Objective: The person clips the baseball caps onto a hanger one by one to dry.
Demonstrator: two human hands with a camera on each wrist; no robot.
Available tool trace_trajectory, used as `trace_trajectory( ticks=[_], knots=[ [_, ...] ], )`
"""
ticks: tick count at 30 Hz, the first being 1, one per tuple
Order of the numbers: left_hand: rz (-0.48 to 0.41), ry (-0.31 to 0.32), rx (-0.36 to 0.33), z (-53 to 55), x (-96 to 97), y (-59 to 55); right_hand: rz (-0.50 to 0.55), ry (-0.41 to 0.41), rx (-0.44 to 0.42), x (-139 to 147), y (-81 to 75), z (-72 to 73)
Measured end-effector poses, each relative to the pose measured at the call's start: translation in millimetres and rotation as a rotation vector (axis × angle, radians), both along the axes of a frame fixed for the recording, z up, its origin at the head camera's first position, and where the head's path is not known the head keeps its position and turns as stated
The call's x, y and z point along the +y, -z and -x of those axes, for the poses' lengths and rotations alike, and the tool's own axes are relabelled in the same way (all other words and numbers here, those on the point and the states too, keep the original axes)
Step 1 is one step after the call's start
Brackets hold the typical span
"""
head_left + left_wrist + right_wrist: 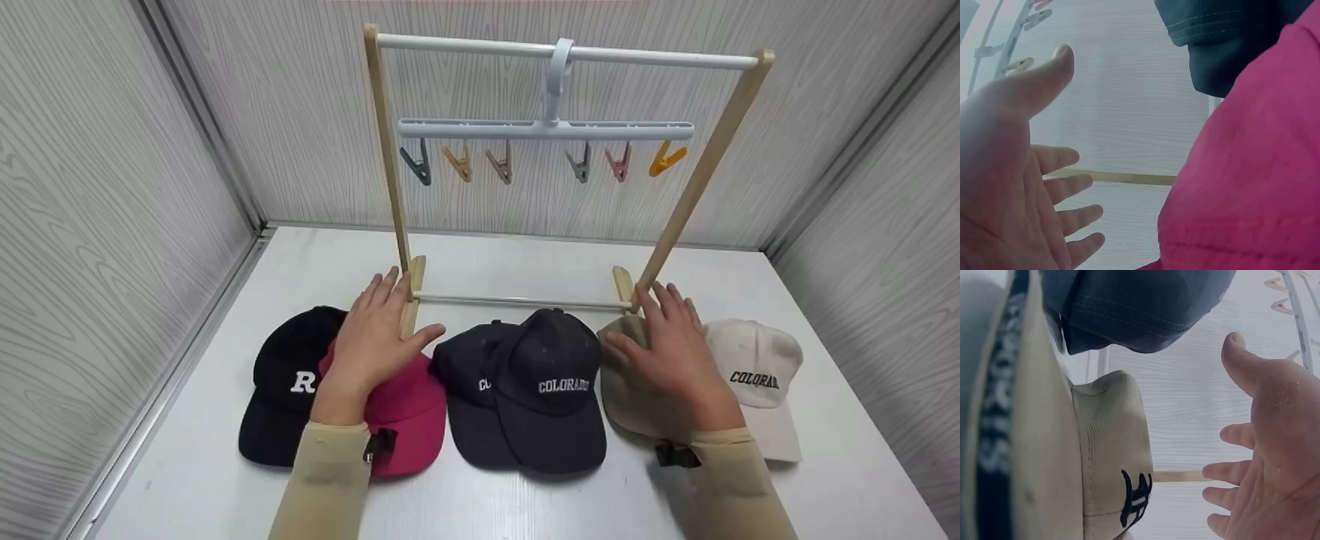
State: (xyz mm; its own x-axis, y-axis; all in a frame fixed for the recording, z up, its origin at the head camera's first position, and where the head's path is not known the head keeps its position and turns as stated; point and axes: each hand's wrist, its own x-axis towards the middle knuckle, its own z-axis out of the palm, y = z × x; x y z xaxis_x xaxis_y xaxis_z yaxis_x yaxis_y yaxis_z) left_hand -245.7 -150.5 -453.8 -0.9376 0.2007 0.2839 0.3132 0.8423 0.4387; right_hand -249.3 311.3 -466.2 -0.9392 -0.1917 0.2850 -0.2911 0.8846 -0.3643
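Observation:
My left hand (373, 337) is held with fingers spread over a magenta cap (411, 435) and the edge of a black cap (281, 427) bearing a white R. In the left wrist view, bare space separates the palm (1002, 191) from the magenta cloth. Over a tan cap (634, 397), partly hidden beneath it, my right hand (671, 349) is spread the same way. The right wrist view shows dark lettering on that cap (1112, 444), apart from the fingers. Two dark navy caps (551, 360) overlap between my hands. A cream COLORADO cap (757, 345) sits at the right.
Behind the caps stands a wooden rack (384, 150) with a white top bar (465, 46). A pale blue hanger (480, 130) hooks over it, carrying several coloured clips (457, 163). Patterned panels (90, 187) enclose the white table (517, 274) at the back and sides.

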Motion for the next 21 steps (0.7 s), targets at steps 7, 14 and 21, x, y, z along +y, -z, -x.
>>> trace_trajectory(
  ticks=[7, 14, 21],
  knots=[
    [0.007, 0.023, 0.029, 2.5, 14.9, 0.3, 0.034, 0.000, -0.025, -8, 1.7, 3.0],
    [-0.067, 0.048, -0.014, -11.1, 36.4, -4.5, 0.123, -0.045, -0.077, -22, 0.9, -6.9],
    [-0.167, 0.105, -0.081, -9.2, 63.5, 5.4, 0.165, -0.085, -0.126, -31, 9.2, 1.5]
  ],
)
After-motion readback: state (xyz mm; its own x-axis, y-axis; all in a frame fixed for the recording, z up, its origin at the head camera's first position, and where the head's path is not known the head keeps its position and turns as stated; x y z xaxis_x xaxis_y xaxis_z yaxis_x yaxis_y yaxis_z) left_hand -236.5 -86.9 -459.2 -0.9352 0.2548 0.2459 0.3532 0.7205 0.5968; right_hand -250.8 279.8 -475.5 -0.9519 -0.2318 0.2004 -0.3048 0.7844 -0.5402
